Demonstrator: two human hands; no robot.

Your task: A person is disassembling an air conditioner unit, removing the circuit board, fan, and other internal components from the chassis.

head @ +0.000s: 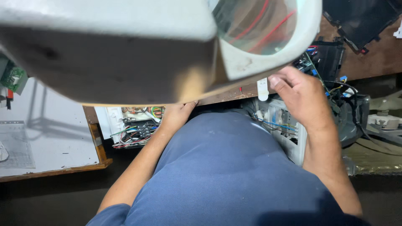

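Magnifier lamp head [125, 46], white with a round lens [255, 25], fills the top of the view, closest to camera, blocking most of the bench. Below it, blue shirt [226, 171] of the person. Left hand [176, 115] goes up under the lamp at the brown bench edge [226, 95], fingers hidden, can't tell if it grips anything. Right hand [299, 98] curled loosely, fingertips just beside a small white part [262, 88] at the bench edge; seems to touch it but grip not clear, can't tell. Under and near the right wrist, a white open unit [284, 129] with blue and yellow wires showing. Left of the left forearm, another white open box [134, 125] with a tangle of coloured wires and a black connector block.

Risk, as a judgement: lamp hides the left hand, so loose wires could snag or get pulled; the small white part sits at the edge and could drop to the floor.

Surface: dark brown wooden bench, cluttered far right with black housings [360, 21] and cables. Left, a white board [50, 138] with wood trim, green circuit board [12, 77] at its far left. Dim room, dark floor
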